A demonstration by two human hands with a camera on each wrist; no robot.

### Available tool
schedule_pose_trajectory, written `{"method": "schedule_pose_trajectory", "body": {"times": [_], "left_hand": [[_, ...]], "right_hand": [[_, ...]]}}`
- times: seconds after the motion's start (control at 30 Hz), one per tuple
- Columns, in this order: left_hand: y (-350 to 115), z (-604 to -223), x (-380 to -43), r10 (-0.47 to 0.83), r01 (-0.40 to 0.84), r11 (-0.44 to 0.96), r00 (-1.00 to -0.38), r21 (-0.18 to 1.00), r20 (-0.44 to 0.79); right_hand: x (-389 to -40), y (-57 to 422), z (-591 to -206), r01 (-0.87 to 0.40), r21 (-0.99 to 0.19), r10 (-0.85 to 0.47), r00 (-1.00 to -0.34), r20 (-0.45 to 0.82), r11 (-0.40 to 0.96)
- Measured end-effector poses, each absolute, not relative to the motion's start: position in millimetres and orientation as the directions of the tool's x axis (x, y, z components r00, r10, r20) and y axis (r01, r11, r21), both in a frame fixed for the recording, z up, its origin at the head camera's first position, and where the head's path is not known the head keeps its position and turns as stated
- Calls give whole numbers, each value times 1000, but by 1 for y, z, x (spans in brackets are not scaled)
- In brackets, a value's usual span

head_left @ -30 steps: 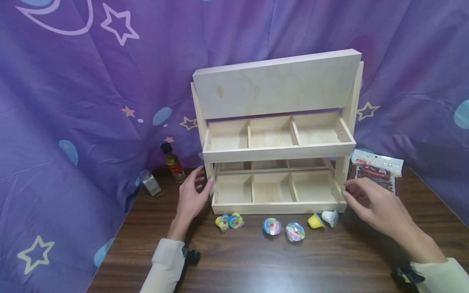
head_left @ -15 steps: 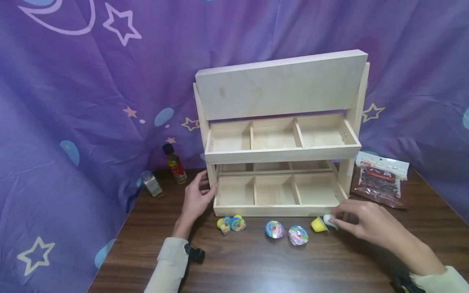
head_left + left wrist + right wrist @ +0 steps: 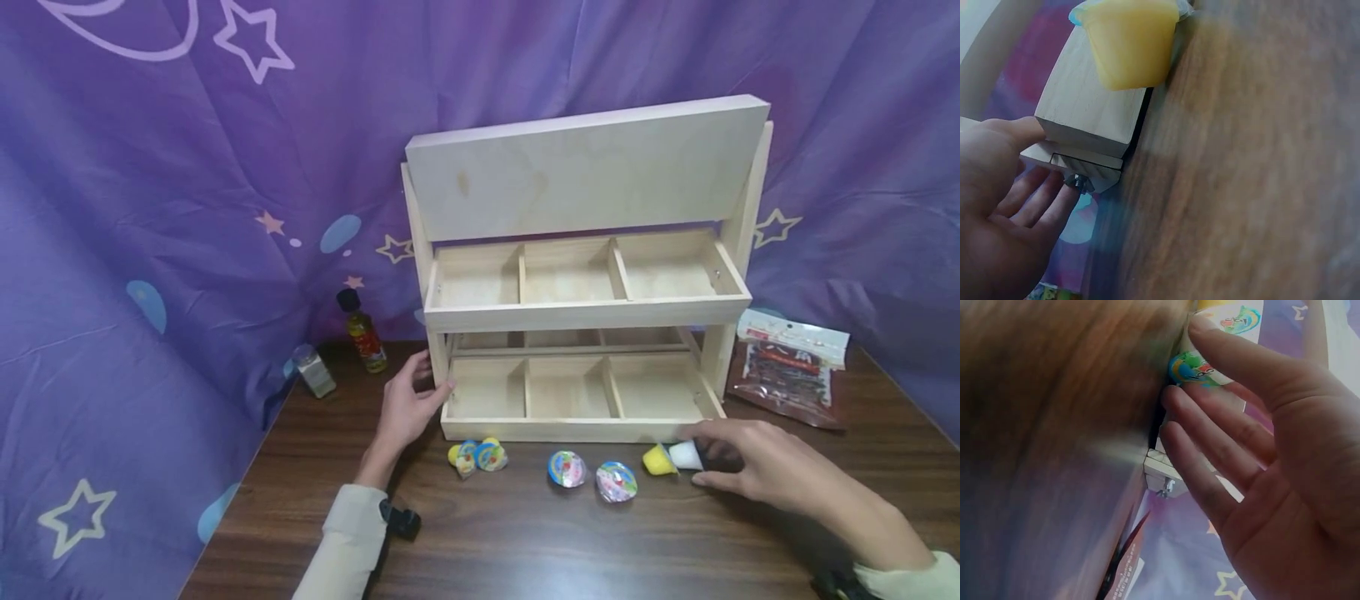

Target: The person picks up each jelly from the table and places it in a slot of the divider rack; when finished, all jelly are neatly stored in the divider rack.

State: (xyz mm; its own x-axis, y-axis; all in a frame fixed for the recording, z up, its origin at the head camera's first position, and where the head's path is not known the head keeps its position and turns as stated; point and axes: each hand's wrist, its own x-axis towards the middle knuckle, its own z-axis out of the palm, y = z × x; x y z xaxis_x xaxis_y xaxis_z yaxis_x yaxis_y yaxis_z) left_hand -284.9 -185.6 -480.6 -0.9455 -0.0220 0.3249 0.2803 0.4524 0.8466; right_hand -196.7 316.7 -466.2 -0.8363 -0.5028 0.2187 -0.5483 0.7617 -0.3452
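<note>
A two-tier wooden rack [image 3: 585,318] with three compartments per tray stands at the back of the table. My left hand [image 3: 408,406] holds the left end of its lower tray, thumb on the front corner. In the left wrist view, its fingers reach behind to a wing nut [image 3: 1079,182]. My right hand [image 3: 776,467] is beside a white jelly cup [image 3: 684,455], its thumb and fingers spread around the lid end. That cup lies on its side against a yellow jelly cup [image 3: 658,460]. In the right wrist view the fingers [image 3: 1216,444] are loosely extended.
Two lid-up jelly cups [image 3: 566,469] lie before the rack's middle, and a group of yellow jelly cups [image 3: 480,456] near its left. A sauce bottle [image 3: 365,337] and small clear jar [image 3: 315,372] stand at left. A brown spice packet [image 3: 789,375] lies right.
My right hand has come from the rack's right side down to the white jelly cup, which has turned and now lies on its side. The left hand still holds the rack.
</note>
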Motion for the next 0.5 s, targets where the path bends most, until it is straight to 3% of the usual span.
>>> {"method": "schedule_pose_trajectory", "body": {"times": [0.23,0.5], "left_hand": [[-183,-481,-283,-47,239,456,-955,857,292],[-182,-481,-284,-52,209,460,-964,863,261]], "right_hand": [[-198,319,-471,-611,-311,-537,-791,295,728],[-197,318,-472,-603,-363,-534,-798,281,710]]}}
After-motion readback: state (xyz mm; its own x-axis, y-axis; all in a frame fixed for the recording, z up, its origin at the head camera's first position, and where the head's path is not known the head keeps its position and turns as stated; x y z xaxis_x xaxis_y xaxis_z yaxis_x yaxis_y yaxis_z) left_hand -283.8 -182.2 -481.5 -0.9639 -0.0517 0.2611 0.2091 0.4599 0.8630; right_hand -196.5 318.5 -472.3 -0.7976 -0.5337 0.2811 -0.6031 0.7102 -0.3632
